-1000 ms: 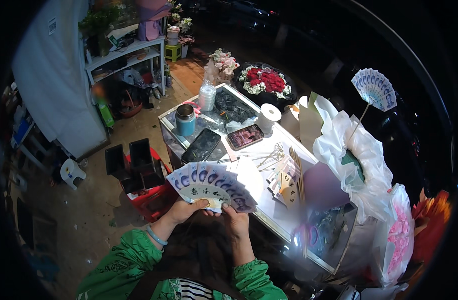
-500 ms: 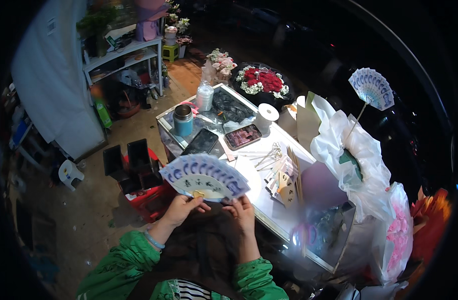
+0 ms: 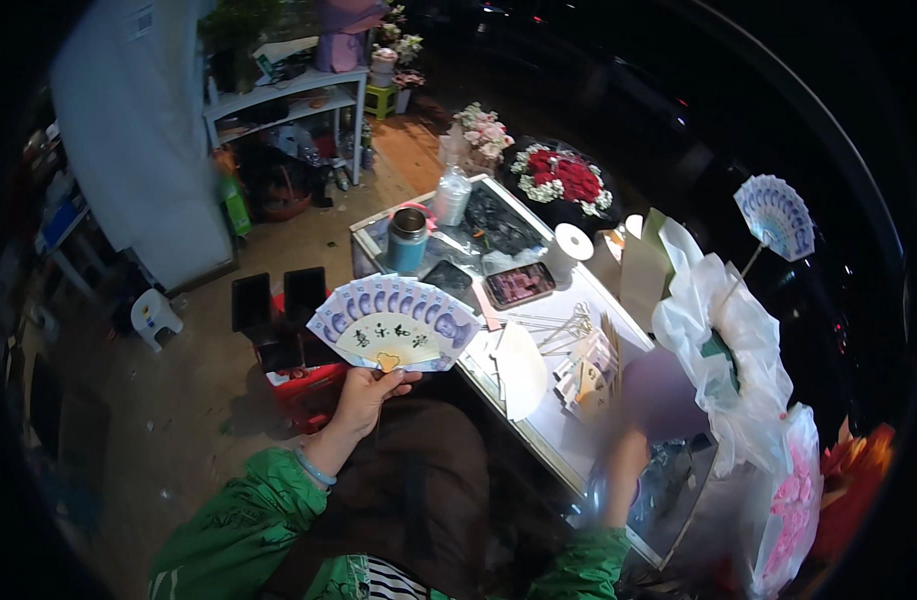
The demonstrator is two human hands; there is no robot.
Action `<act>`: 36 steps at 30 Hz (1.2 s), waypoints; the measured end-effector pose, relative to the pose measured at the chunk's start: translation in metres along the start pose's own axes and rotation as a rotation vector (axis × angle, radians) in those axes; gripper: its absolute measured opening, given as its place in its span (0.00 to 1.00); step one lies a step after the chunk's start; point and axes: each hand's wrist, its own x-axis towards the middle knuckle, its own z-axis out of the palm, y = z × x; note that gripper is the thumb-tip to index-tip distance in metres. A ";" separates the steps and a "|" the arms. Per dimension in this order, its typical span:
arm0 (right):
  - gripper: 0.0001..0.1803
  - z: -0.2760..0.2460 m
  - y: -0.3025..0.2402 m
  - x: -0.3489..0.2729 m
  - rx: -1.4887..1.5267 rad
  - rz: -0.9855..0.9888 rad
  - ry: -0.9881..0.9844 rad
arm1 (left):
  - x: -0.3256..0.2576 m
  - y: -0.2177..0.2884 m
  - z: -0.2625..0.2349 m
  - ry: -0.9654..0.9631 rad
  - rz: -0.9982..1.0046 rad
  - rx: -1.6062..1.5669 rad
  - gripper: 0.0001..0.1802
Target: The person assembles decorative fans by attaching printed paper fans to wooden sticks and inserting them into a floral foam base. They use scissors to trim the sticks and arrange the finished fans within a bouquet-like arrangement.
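A fan of purple-blue banknotes (image 3: 430,307) with a cream centre and a small gold clip stands spread above my lap. Its base is pinched between the thumb and fingers of my left hand (image 3: 368,395). My right hand (image 3: 628,455) is out over the right side of the table, beside a purple sheet (image 3: 668,390); blur hides its fingers. Near it lie printed paper strips (image 3: 584,378), thin wooden sticks (image 3: 610,345) and gold-coloured wire pieces (image 3: 568,325). A white rounded paper piece (image 3: 523,370) lies at the table's near edge.
The table (image 3: 538,440) also bears a blue tumbler (image 3: 407,247), two phones, including a lit one (image 3: 519,285), stacked plastic cups (image 3: 452,197) and a white roll (image 3: 574,242). Right stands a white-wrapped bouquet (image 3: 693,310) with another note fan (image 3: 775,217). Black boxes (image 3: 304,292) sit left.
My right hand has let go of the fan's base and swung right over the table. My left hand alone holds the fan, now more upright. The view has shifted left.
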 end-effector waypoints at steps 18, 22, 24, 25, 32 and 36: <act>0.24 -0.023 0.047 -0.105 0.137 -0.005 0.100 | 0.008 0.004 -0.016 0.117 0.110 -0.091 0.13; 0.26 -0.021 0.051 -0.103 0.209 -0.014 0.075 | 0.011 0.005 -0.015 0.140 0.097 -0.080 0.14; 0.26 -0.022 0.054 -0.101 0.232 0.014 0.064 | 0.011 0.004 -0.017 0.149 0.118 -0.087 0.13; 0.26 -0.024 0.058 -0.101 0.227 0.009 0.077 | 0.011 0.004 -0.018 0.156 0.121 -0.081 0.13; 0.24 -0.042 0.132 -0.119 0.289 0.141 0.234 | 0.012 0.004 -0.027 0.171 0.130 -0.075 0.12; 0.23 -0.038 0.175 -0.133 0.026 0.357 0.194 | 0.013 0.000 -0.020 0.148 0.135 -0.053 0.12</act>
